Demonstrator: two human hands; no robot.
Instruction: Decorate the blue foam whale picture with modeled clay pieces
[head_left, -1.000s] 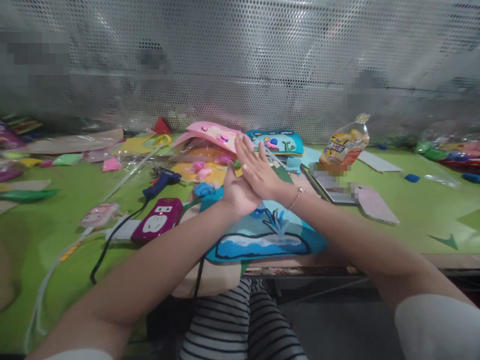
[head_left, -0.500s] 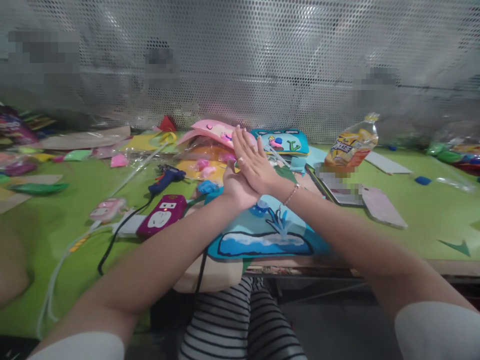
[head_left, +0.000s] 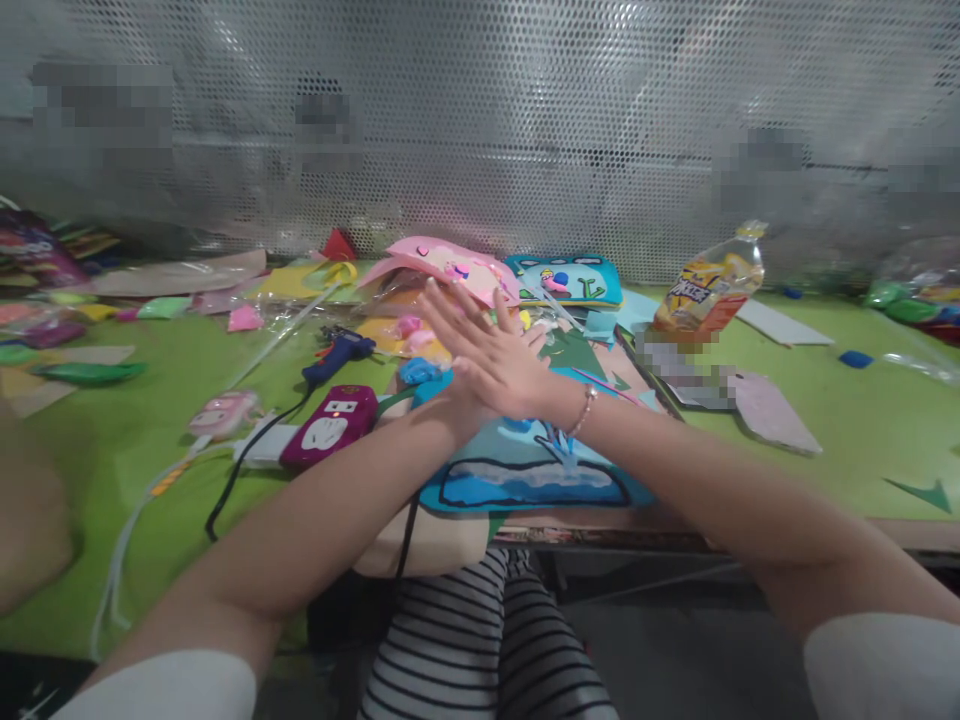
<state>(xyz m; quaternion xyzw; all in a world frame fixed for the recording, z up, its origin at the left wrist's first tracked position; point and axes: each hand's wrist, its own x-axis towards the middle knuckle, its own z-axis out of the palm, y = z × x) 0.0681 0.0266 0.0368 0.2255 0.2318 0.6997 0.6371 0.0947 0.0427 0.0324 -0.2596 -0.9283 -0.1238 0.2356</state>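
My right hand (head_left: 499, 362) lies flat over my left hand (head_left: 466, 395), palm against palm, with its fingers stretched out and slightly spread. Most of my left hand is covered; a few of its fingertips show past the right. Whatever may lie between the palms is hidden. Below them rests a blue panel (head_left: 540, 485) with a black-outlined pool and a splash on it. A lump of blue clay (head_left: 420, 372) sits just left of my hands. Behind them are a curved pink piece (head_left: 450, 262) with small decorations and a blue decorated piece (head_left: 570, 280) with a snail-like figure.
To the left lie a blue glue gun (head_left: 337, 357), a purple power socket (head_left: 330, 430) and their cables. On the right are a clear bottle-shaped pack (head_left: 709, 290), a pink phone (head_left: 776, 412) and a green scrap (head_left: 922, 494). A perforated metal screen (head_left: 480, 120) stands behind the table.
My right hand has slid and turned leftward across my left palm, its fingers now pointing farther left. The left hand is more covered. The view has shifted slightly.
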